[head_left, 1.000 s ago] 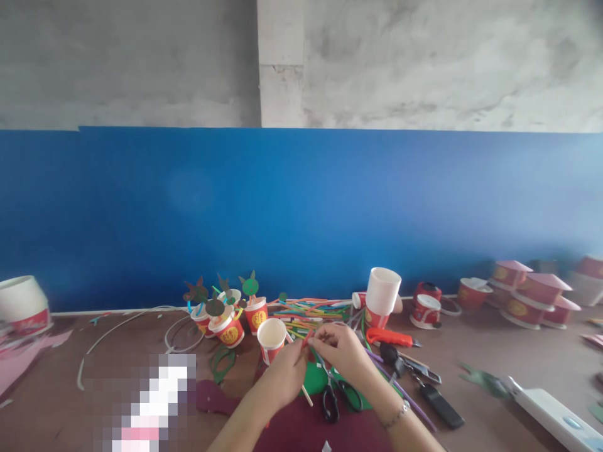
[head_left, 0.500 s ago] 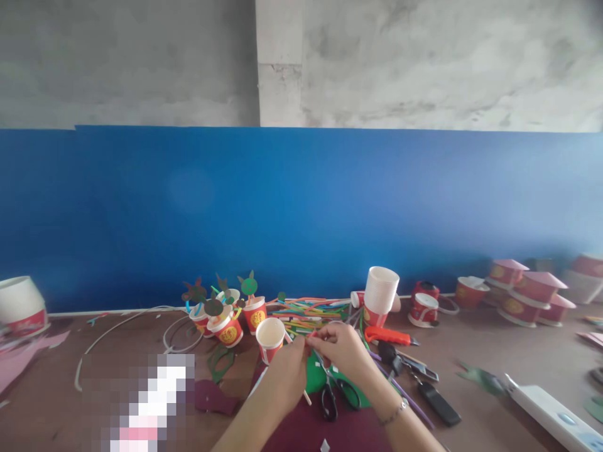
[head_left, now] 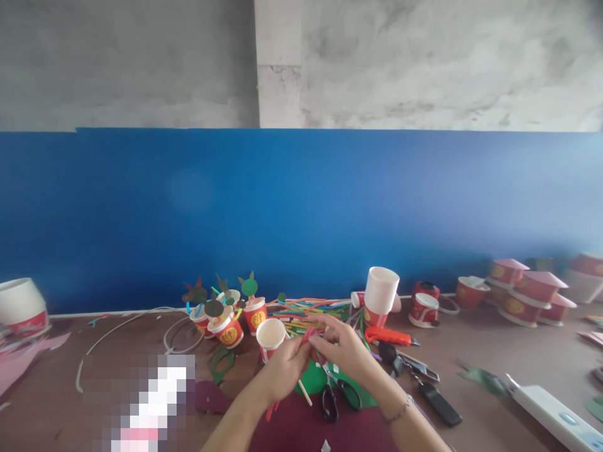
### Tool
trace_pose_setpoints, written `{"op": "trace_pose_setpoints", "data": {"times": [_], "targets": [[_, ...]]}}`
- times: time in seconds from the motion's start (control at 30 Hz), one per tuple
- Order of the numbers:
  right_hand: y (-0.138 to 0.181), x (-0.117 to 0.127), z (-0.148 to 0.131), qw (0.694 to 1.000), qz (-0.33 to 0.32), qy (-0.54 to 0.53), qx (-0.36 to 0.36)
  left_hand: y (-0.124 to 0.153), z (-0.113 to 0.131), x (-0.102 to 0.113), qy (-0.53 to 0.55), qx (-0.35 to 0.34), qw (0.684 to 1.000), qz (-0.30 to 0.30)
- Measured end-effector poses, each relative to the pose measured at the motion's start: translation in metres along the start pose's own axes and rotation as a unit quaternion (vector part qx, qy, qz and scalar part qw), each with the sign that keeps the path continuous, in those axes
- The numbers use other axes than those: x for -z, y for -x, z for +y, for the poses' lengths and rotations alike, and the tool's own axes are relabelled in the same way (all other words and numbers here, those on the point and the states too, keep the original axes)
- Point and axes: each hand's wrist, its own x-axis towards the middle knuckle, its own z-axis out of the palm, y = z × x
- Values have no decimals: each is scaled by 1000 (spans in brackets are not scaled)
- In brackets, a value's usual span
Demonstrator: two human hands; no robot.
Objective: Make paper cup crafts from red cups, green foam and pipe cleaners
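Observation:
My left hand (head_left: 284,369) is closed around a red straw (head_left: 308,335), whose upper part shows between thumb and fingers; a red end hangs below the palm. My right hand (head_left: 340,346) pinches at the same straw from the right, fingertips close to the left thumb. Just below the hands, black-handled scissors (head_left: 329,405) lie on green paper (head_left: 313,378) and dark red paper (head_left: 301,433). A white paper cup (head_left: 271,333) stands right behind my left hand. Colourful straws (head_left: 301,307) are heaped behind both hands.
Decorated cups (head_left: 226,329) stand at the left, and stacked cups (head_left: 380,292) at the right. An orange utility knife (head_left: 391,336), keys with a black fob (head_left: 439,403) and a white power strip (head_left: 556,411) lie to the right. A blue panel (head_left: 301,213) borders the table behind.
My left hand has turned and opened slightly at the thumb, showing more of the red straw. Its lower end now shows below that hand. My right fingers have lifted a little.

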Motion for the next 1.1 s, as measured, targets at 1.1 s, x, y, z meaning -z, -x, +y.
{"op": "trace_pose_setpoints", "data": {"times": [1.1], "targets": [[2, 5, -12, 998, 62, -23, 14, -2, 5, 3, 5, -2, 997, 76]]}}
